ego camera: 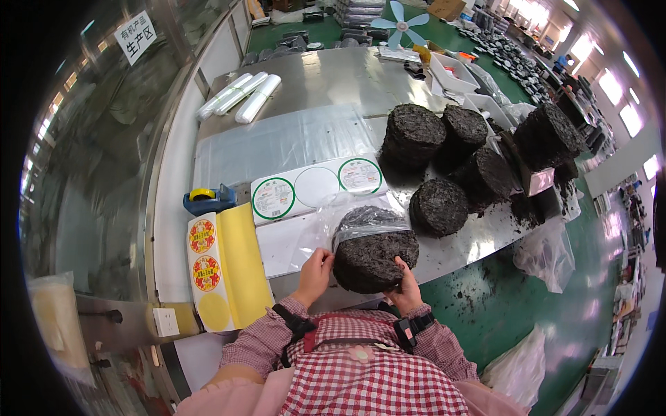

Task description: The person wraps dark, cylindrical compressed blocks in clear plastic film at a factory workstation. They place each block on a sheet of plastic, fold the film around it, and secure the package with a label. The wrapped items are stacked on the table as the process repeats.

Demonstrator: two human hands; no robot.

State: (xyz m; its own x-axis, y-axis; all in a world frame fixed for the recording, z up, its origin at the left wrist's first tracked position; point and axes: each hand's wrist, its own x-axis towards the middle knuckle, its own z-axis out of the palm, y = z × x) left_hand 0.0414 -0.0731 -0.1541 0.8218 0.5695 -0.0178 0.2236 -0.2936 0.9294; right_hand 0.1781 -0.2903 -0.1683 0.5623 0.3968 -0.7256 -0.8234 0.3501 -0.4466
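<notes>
A dark, round stack of what looks like dried seaweed is partly inside a clear plastic bag at the table's near edge. My left hand pinches the bag's rim at the stack's left side. My right hand holds the stack from its lower right, thumb on top. Several more dark round stacks stand to the right. Beyond the bagged stack lie sheets of round green-edged labels and flat clear bags. At left are a roll of red and yellow round stickers and a blue tape dispenser.
Rolled clear bags lie at the metal table's far left. White plastic bins and a blue-bladed fan stand at the far right. A glass partition runs along the left. Plastic bags hang and lie at the right.
</notes>
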